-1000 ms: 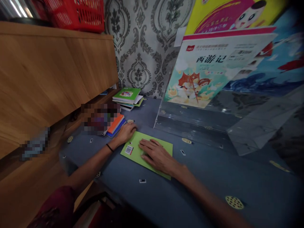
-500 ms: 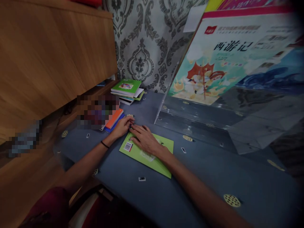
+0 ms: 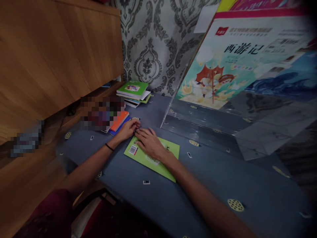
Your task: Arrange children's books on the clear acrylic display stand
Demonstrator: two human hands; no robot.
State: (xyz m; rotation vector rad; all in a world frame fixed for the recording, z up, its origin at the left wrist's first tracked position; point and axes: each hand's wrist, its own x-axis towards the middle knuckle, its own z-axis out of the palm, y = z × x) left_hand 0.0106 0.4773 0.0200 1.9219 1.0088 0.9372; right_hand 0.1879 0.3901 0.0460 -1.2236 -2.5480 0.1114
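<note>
A thin light-green book [image 3: 170,148] lies back cover up on the table, with a barcode at its left end. My right hand [image 3: 150,143] rests flat over the book's far left part, fingers stretched towards my left hand. Just beyond the book's far left corner is my left hand [image 3: 128,128], its fingers curled in and a black band round the wrist. A small dark spot shows between the two hands; I cannot make out what it is, nor what the left fingers hold, if anything.
Left of my hands lie an orange book [image 3: 119,121] and a blue one. Behind is a stack of books with a green one [image 3: 133,88] on top. A clear stand [image 3: 198,127] holds picture books [image 3: 210,76] on the right. A wooden cabinet [image 3: 61,49] borders the left.
The view has shifted slightly. Both hands stay almost in the same place, the right still on the green book.
</note>
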